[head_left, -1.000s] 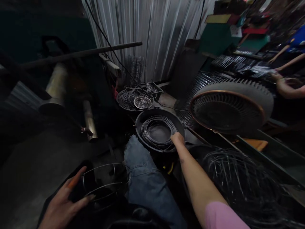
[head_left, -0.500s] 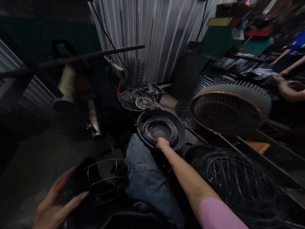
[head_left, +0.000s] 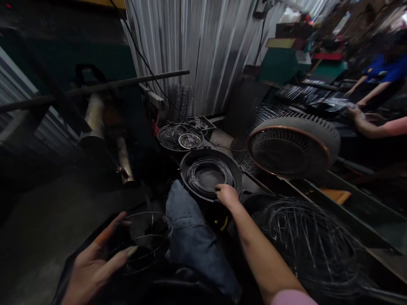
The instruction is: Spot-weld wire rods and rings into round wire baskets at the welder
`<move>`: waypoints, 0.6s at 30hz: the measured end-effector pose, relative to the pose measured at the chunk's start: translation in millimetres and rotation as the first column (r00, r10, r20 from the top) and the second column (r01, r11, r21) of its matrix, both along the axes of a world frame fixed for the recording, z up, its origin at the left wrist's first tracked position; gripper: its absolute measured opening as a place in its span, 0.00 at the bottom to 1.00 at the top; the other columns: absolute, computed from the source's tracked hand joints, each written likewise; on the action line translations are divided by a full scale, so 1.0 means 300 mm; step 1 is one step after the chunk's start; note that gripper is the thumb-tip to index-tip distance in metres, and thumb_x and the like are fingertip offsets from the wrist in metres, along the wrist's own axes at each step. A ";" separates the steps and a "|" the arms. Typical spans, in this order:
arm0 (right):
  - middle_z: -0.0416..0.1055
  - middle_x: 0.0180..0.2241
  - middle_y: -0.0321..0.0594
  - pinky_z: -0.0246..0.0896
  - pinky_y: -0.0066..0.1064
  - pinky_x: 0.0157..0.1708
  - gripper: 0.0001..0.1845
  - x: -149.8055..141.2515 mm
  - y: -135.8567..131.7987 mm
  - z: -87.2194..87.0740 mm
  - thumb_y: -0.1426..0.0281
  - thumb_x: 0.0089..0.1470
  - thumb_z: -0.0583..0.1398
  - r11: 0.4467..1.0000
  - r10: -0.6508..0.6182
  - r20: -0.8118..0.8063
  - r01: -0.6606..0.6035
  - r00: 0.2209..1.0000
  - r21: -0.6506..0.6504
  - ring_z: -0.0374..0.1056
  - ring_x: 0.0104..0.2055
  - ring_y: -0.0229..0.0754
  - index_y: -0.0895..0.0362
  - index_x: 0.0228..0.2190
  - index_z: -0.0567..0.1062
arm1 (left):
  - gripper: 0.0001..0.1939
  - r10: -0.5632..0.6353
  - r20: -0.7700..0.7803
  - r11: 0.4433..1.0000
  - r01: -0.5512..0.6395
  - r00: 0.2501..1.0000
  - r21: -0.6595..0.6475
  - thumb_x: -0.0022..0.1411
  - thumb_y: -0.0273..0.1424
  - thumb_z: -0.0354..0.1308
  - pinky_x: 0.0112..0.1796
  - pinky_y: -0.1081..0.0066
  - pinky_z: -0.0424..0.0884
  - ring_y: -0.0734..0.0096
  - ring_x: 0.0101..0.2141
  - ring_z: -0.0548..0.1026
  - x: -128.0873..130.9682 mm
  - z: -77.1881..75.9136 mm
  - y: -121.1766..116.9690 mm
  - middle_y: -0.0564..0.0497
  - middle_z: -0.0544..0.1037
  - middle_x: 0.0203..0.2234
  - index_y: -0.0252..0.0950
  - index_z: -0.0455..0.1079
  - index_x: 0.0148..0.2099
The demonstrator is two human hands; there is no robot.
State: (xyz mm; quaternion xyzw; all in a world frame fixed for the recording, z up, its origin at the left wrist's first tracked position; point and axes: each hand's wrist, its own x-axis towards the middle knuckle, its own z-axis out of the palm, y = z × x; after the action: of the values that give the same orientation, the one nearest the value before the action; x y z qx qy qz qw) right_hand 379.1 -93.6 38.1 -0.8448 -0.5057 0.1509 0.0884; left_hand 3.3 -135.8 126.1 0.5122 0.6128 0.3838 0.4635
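Right now our right hand sits curled at the near rim of a round black pan, just beside the coil of thin steel wire lying inside it. The fingers are bent over, but we cannot tell whether they grasp anything or only rest there. Our left hand is open and unclenched, its fingers spread just beside a wire cage frame of bare rings low in front of us. Between the two lies a leg of blue jeans. Beyond the pan sits a wider basin of tangled wire holding a small shallow dish, with a corrugated metal wall behind. To the right, a copper-rimmed fan guard stands tilted, and a large heap of wire rings lies near our right forearm. Farther off, a co-worker's hand reaches near stacked wire pieces.
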 end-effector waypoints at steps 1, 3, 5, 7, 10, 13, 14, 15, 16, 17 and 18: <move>0.76 0.40 0.40 0.61 0.28 0.42 0.12 0.019 -0.048 0.020 0.69 0.53 0.58 0.999 0.013 -0.041 -0.011 0.999 0.053 0.70 0.45 0.44 0.52 0.38 0.79 | 0.40 -0.079 0.080 0.996 0.082 0.994 -0.038 0.43 0.44 0.68 0.51 0.57 0.68 0.53 0.48 0.73 0.036 -0.001 0.013 0.48 0.76 0.46 0.43 0.65 0.59; 0.76 0.32 0.37 0.61 0.26 0.36 0.13 0.063 -0.137 0.045 0.60 0.53 0.59 0.979 0.029 -0.201 0.013 0.979 0.204 0.71 0.38 0.42 0.53 0.35 0.80 | 0.42 -0.236 0.254 0.957 0.270 0.938 -0.106 0.42 0.42 0.69 0.47 0.62 0.71 0.56 0.45 0.75 0.125 -0.020 0.043 0.46 0.77 0.44 0.38 0.64 0.60; 0.72 0.23 0.36 0.59 0.27 0.29 0.20 0.108 -0.208 0.048 0.53 0.49 0.60 0.918 0.028 -0.406 0.138 0.913 0.373 0.68 0.29 0.41 0.56 0.27 0.80 | 0.45 -0.342 0.381 0.889 0.427 0.859 -0.166 0.40 0.39 0.71 0.45 0.65 0.71 0.59 0.42 0.75 0.233 -0.058 0.067 0.43 0.76 0.43 0.34 0.63 0.61; 0.68 0.18 0.35 0.56 0.27 0.25 0.23 0.151 -0.257 0.032 0.50 0.43 0.63 0.833 0.004 -0.554 0.304 0.833 0.462 0.63 0.23 0.38 0.59 0.20 0.77 | 0.47 -0.333 0.453 0.843 0.476 0.827 -0.251 0.40 0.36 0.72 0.43 0.67 0.70 0.64 0.39 0.76 0.347 -0.105 0.080 0.41 0.75 0.44 0.31 0.60 0.62; 0.63 0.15 0.33 0.52 0.27 0.22 0.21 0.197 -0.299 -0.008 0.53 0.33 0.68 0.743 -0.035 -0.652 0.457 0.757 0.490 0.57 0.20 0.36 0.59 0.16 0.74 | 0.49 -0.244 0.549 0.778 0.499 0.799 -0.381 0.46 0.35 0.69 0.39 0.67 0.70 0.70 0.32 0.76 0.495 -0.173 0.086 0.40 0.73 0.44 0.33 0.51 0.67; 0.64 0.16 0.33 0.54 0.28 0.24 0.18 0.214 -0.323 -0.045 0.58 0.30 0.68 0.715 -0.045 -0.668 0.491 0.742 0.497 0.58 0.21 0.37 0.59 0.15 0.72 | 0.45 -0.180 0.639 0.748 0.526 0.748 -0.405 0.52 0.33 0.66 0.39 0.67 0.70 0.72 0.31 0.76 0.599 -0.215 0.100 0.41 0.71 0.48 0.39 0.47 0.67; 0.65 0.17 0.33 0.55 0.29 0.25 0.16 0.215 -0.328 -0.054 0.59 0.30 0.68 0.715 -0.042 -0.669 0.490 0.742 0.498 0.59 0.22 0.37 0.59 0.16 0.73 | 0.43 -0.157 0.656 0.752 0.520 0.738 -0.405 0.53 0.31 0.64 0.39 0.68 0.70 0.72 0.31 0.76 0.625 -0.223 0.110 0.41 0.71 0.48 0.38 0.49 0.67; 0.66 0.18 0.34 0.57 0.29 0.26 0.14 0.216 -0.332 -0.063 0.61 0.30 0.67 0.713 -0.045 -0.672 0.495 0.739 0.497 0.60 0.23 0.38 0.58 0.17 0.73 | 0.40 -0.129 0.663 0.762 0.501 0.738 -0.410 0.54 0.28 0.62 0.38 0.70 0.69 0.73 0.31 0.75 0.649 -0.229 0.122 0.42 0.72 0.47 0.36 0.50 0.66; 0.67 0.19 0.34 0.58 0.30 0.28 0.13 0.217 -0.334 -0.071 0.63 0.29 0.66 0.705 -0.056 -0.679 0.511 0.732 0.492 0.62 0.24 0.39 0.58 0.18 0.73 | 0.38 -0.101 0.658 0.773 0.475 0.746 -0.420 0.55 0.26 0.60 0.38 0.72 0.69 0.74 0.30 0.75 0.670 -0.234 0.136 0.43 0.73 0.45 0.34 0.51 0.66; 0.68 0.20 0.35 0.60 0.31 0.29 0.12 0.219 -0.335 -0.079 0.64 0.28 0.65 0.688 -0.081 -0.690 0.541 0.719 0.483 0.63 0.25 0.40 0.58 0.19 0.73 | 0.37 -0.077 0.638 0.785 0.441 0.766 -0.435 0.55 0.25 0.59 0.37 0.74 0.68 0.75 0.30 0.74 0.689 -0.240 0.150 0.43 0.74 0.43 0.32 0.51 0.65; 0.69 0.21 0.35 0.61 0.31 0.30 0.12 0.224 -0.335 -0.087 0.65 0.28 0.64 0.661 -0.117 -0.705 0.584 0.700 0.470 0.64 0.27 0.41 0.58 0.21 0.74 | 0.37 -0.080 0.610 0.795 0.420 0.788 -0.438 0.55 0.24 0.58 0.37 0.74 0.68 0.75 0.31 0.74 0.705 -0.246 0.163 0.44 0.74 0.42 0.32 0.50 0.65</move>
State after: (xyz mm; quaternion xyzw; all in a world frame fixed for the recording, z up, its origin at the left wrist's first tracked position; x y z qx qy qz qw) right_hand 446.1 -194.2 11.9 -0.7417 -0.2805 0.2070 0.5730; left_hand 214.8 -86.8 52.4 0.2997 0.4550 0.2552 0.7988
